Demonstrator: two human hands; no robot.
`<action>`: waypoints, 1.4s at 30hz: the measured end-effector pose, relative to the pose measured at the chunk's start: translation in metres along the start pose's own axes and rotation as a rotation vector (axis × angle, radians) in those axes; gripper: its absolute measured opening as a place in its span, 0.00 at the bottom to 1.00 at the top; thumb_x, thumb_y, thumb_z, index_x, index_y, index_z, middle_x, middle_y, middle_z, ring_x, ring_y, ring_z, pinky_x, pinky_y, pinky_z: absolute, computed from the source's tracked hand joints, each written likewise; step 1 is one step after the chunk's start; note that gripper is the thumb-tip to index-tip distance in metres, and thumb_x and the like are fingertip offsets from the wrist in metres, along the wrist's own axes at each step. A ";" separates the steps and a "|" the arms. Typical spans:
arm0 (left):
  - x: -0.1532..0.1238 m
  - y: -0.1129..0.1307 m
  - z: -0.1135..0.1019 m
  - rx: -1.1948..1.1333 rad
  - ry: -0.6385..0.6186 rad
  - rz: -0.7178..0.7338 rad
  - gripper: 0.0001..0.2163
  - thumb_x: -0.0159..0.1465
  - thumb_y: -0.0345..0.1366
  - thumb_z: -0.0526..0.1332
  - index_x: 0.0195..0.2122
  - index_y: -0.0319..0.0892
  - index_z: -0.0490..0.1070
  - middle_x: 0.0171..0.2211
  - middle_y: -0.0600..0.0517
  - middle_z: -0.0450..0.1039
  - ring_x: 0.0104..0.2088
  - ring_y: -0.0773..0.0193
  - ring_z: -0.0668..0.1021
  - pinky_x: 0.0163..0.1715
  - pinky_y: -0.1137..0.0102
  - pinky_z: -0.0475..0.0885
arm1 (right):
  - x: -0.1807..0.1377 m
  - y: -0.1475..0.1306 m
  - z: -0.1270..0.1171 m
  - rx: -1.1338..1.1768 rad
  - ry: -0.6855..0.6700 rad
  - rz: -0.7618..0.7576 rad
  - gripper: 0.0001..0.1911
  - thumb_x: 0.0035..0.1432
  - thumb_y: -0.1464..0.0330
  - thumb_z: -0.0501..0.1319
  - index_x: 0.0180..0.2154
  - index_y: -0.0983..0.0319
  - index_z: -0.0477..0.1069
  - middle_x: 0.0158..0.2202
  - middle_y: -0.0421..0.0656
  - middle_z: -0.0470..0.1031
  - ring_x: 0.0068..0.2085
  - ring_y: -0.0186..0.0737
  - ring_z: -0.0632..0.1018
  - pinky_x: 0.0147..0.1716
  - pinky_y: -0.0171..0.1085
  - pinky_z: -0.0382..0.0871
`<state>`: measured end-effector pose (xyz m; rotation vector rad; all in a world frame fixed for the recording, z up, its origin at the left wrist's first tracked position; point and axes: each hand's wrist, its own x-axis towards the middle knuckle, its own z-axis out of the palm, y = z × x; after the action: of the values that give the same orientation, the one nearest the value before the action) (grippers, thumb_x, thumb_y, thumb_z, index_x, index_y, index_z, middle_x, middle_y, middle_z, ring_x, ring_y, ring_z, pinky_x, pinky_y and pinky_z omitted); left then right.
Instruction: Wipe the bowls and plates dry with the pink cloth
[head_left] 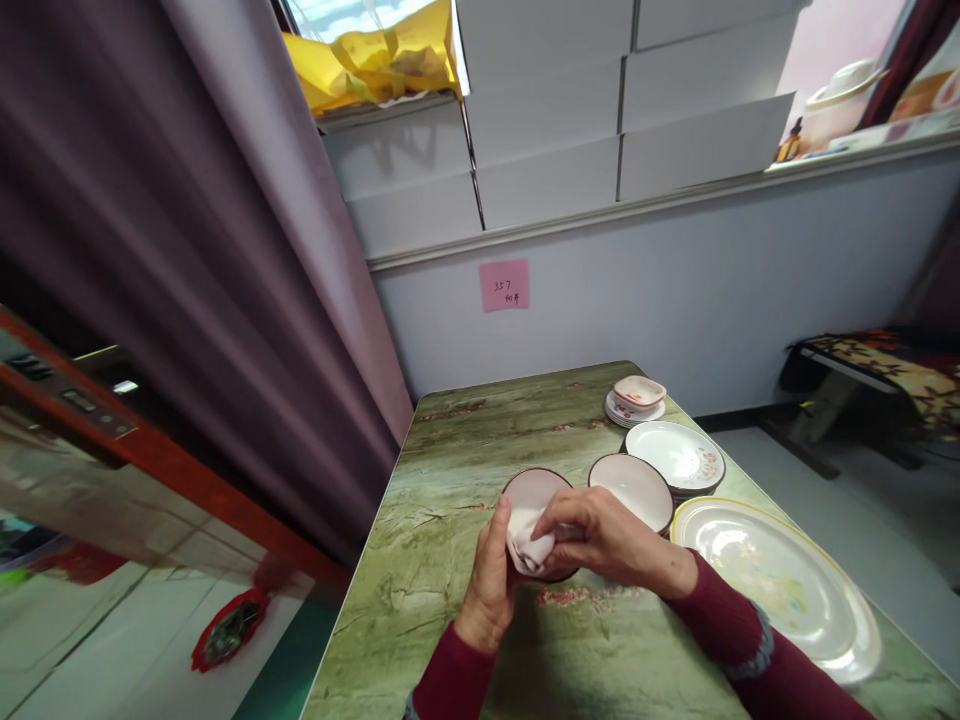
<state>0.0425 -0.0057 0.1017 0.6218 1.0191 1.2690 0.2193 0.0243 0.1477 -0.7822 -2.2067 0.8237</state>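
Beneath my left fingers and right fingers I see the green desk, right of both the oval platter, and between them the dark-rimmed dish, gripped by the left, and a white cloth pinched by the right.

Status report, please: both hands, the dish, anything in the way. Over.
Left hand gripping dark-rimmed dish. Right hand holding white cloth against it. Nothing seen blocking; stacked plates off to the right.
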 end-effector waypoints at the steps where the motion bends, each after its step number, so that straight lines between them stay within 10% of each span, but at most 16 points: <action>1: 0.000 -0.001 0.000 -0.007 -0.007 -0.003 0.28 0.59 0.57 0.65 0.44 0.34 0.79 0.36 0.44 0.82 0.38 0.53 0.81 0.41 0.65 0.73 | 0.001 -0.002 -0.003 0.013 0.007 -0.019 0.08 0.57 0.72 0.67 0.39 0.56 0.79 0.34 0.38 0.80 0.35 0.35 0.79 0.36 0.32 0.69; 5: -0.003 -0.006 -0.001 -0.035 -0.003 -0.016 0.26 0.60 0.55 0.65 0.48 0.37 0.78 0.42 0.44 0.82 0.44 0.52 0.80 0.45 0.64 0.72 | 0.009 0.003 -0.006 -0.045 0.223 -0.077 0.10 0.67 0.68 0.58 0.44 0.57 0.78 0.46 0.44 0.78 0.47 0.39 0.78 0.47 0.37 0.69; 11: -0.013 -0.005 0.005 -0.095 -0.127 -0.153 0.29 0.64 0.55 0.61 0.58 0.38 0.73 0.50 0.41 0.79 0.52 0.46 0.78 0.55 0.57 0.67 | 0.015 0.025 0.012 -0.378 0.585 0.151 0.12 0.66 0.64 0.59 0.48 0.59 0.74 0.41 0.44 0.78 0.39 0.42 0.78 0.37 0.38 0.70; 15: -0.015 -0.003 0.009 -0.175 -0.160 -0.246 0.32 0.64 0.56 0.59 0.61 0.36 0.70 0.52 0.40 0.78 0.54 0.45 0.77 0.56 0.57 0.67 | 0.012 0.024 0.017 -0.657 0.757 -0.014 0.08 0.67 0.64 0.60 0.42 0.61 0.74 0.44 0.47 0.79 0.44 0.44 0.77 0.43 0.39 0.67; 20: -0.013 -0.002 0.007 -0.069 -0.053 -0.238 0.31 0.63 0.55 0.61 0.59 0.36 0.71 0.47 0.44 0.81 0.51 0.47 0.78 0.50 0.61 0.71 | 0.004 0.020 0.014 -0.812 0.610 -0.233 0.10 0.67 0.62 0.60 0.37 0.60 0.75 0.36 0.44 0.81 0.35 0.41 0.76 0.38 0.39 0.62; 28: -0.020 0.004 0.012 0.154 -0.096 -0.098 0.27 0.63 0.57 0.61 0.51 0.38 0.77 0.39 0.42 0.82 0.37 0.51 0.80 0.34 0.65 0.71 | -0.001 0.020 0.020 -0.768 0.264 -0.023 0.29 0.57 0.58 0.69 0.55 0.65 0.67 0.50 0.53 0.78 0.48 0.52 0.77 0.56 0.51 0.61; 35: -0.017 0.011 0.002 0.433 -0.163 0.042 0.22 0.56 0.49 0.70 0.47 0.39 0.78 0.40 0.44 0.80 0.39 0.51 0.78 0.39 0.65 0.69 | 0.001 0.013 0.018 -0.783 0.015 0.276 0.04 0.60 0.70 0.64 0.37 0.61 0.71 0.33 0.44 0.78 0.33 0.47 0.80 0.28 0.40 0.64; 42: -0.013 0.018 -0.009 0.631 -0.155 0.108 0.20 0.53 0.45 0.73 0.41 0.37 0.79 0.38 0.44 0.80 0.39 0.51 0.77 0.39 0.65 0.68 | 0.001 0.021 0.023 -0.793 0.127 -0.039 0.11 0.63 0.72 0.62 0.48 0.61 0.71 0.45 0.48 0.78 0.44 0.47 0.78 0.40 0.41 0.67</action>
<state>0.0263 -0.0157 0.1163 1.2515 1.2725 0.9597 0.2077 0.0299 0.1192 -1.1020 -2.4092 -0.1645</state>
